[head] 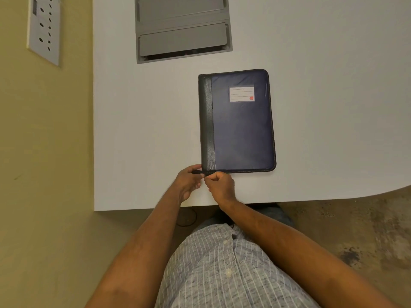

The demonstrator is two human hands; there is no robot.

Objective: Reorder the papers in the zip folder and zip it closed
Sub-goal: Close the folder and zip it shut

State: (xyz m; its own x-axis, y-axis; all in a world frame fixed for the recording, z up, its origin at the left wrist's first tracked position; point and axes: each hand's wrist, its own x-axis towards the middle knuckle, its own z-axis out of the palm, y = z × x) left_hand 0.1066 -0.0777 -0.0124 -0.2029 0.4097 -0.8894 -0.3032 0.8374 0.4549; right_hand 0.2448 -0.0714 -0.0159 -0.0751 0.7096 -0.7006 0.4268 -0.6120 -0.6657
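Closed navy zip folder (241,125) with black spine lies flat, label up

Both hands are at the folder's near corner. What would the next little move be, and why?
Probably draw the zip pull along the near edge. The folder lies shut, the left hand holds the pull, and the right hand pinches the corner.

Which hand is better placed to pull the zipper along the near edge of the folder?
Probably the right hand: it pinches at the zip folder's near-left corner, where the zipper tab lies. The left hand holds the tab's end, steadying that corner.
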